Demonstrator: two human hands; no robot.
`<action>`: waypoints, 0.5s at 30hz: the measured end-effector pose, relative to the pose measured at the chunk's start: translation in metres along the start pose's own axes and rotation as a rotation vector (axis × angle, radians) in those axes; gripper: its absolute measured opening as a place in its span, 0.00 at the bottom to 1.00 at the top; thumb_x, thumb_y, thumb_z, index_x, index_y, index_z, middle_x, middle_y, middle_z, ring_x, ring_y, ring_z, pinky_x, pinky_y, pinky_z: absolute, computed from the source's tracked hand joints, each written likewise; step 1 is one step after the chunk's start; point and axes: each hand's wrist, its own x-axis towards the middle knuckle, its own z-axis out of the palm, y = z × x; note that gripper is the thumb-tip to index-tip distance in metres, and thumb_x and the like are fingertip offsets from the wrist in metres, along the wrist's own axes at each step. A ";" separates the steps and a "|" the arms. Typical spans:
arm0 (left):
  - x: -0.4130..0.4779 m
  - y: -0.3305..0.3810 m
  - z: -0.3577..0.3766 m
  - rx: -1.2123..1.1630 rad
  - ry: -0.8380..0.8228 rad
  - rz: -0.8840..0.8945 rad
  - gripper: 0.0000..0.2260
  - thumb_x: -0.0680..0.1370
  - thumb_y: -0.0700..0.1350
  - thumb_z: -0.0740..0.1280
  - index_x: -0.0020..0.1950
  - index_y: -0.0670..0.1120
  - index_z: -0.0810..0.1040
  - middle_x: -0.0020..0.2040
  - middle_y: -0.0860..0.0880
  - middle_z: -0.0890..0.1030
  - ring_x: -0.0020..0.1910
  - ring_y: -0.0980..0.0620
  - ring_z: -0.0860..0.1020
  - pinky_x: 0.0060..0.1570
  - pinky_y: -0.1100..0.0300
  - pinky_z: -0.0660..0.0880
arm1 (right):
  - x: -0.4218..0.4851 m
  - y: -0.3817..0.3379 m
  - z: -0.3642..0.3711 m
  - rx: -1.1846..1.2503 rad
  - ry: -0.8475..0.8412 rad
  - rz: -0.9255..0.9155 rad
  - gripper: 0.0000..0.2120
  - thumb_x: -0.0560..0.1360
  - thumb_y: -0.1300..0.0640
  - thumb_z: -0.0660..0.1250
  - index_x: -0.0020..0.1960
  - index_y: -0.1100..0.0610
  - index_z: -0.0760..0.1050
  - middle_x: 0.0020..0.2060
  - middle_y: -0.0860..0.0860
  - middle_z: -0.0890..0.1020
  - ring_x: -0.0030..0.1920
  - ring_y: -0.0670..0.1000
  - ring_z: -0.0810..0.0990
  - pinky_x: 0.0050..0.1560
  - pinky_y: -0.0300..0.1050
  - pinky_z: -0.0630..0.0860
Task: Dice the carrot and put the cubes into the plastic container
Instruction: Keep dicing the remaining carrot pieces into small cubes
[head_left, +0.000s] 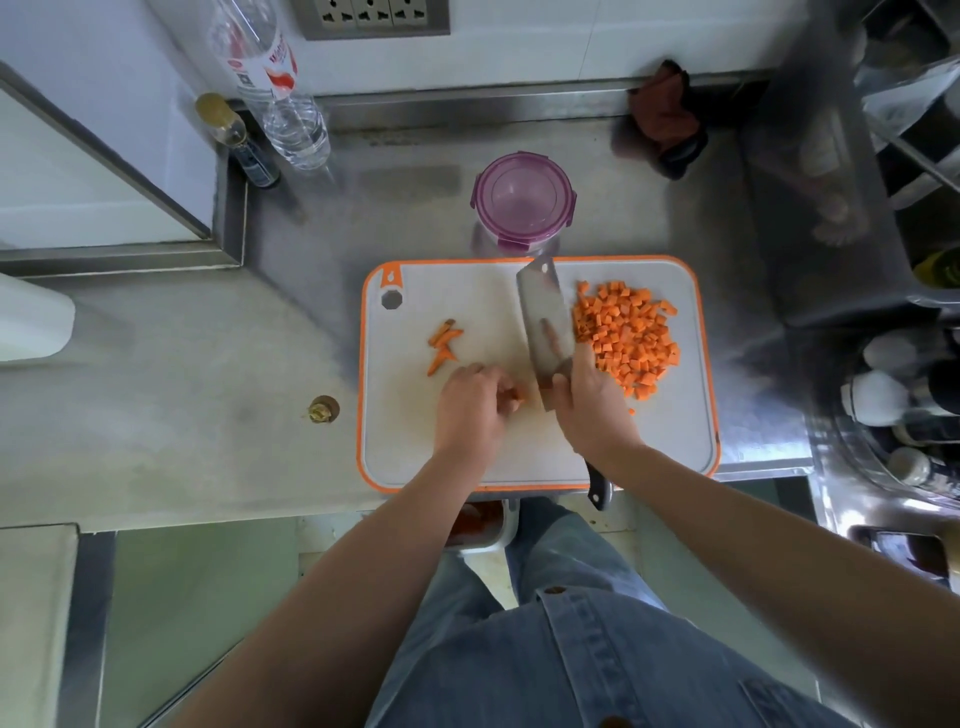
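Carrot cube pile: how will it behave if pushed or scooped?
Pile is loose, small cubes: a push likely spreads it. Flat faces: probably slide, not roll. A stray piece lies apart; scoops may shed some.

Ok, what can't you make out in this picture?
All in the head view:
The carrot piece is mostly covered by the left-hand grip.
The knife has its handle hidden by the right-hand grip, all but the end.
The container has its lid on, so its contents are unclear.
The water bottle is cut off by the upper edge.
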 end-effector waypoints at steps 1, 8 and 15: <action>-0.001 -0.001 -0.001 -0.022 0.001 -0.003 0.05 0.72 0.42 0.74 0.46 0.47 0.82 0.43 0.51 0.82 0.43 0.52 0.78 0.47 0.56 0.77 | 0.000 0.000 -0.005 0.032 -0.007 -0.002 0.05 0.81 0.61 0.53 0.56 0.60 0.63 0.32 0.55 0.75 0.27 0.52 0.73 0.23 0.49 0.70; -0.003 -0.008 -0.017 0.093 0.093 -0.096 0.05 0.75 0.40 0.68 0.49 0.45 0.78 0.46 0.47 0.81 0.48 0.47 0.77 0.45 0.55 0.73 | -0.017 -0.008 0.005 -0.059 -0.113 -0.123 0.11 0.81 0.60 0.55 0.62 0.62 0.62 0.28 0.50 0.70 0.28 0.52 0.71 0.27 0.43 0.62; -0.002 -0.022 -0.031 0.201 0.201 -0.176 0.12 0.74 0.40 0.68 0.57 0.44 0.74 0.52 0.45 0.76 0.54 0.44 0.73 0.46 0.54 0.73 | -0.019 0.013 0.002 -0.014 0.008 0.028 0.10 0.80 0.62 0.53 0.60 0.63 0.63 0.27 0.52 0.72 0.26 0.50 0.72 0.24 0.42 0.63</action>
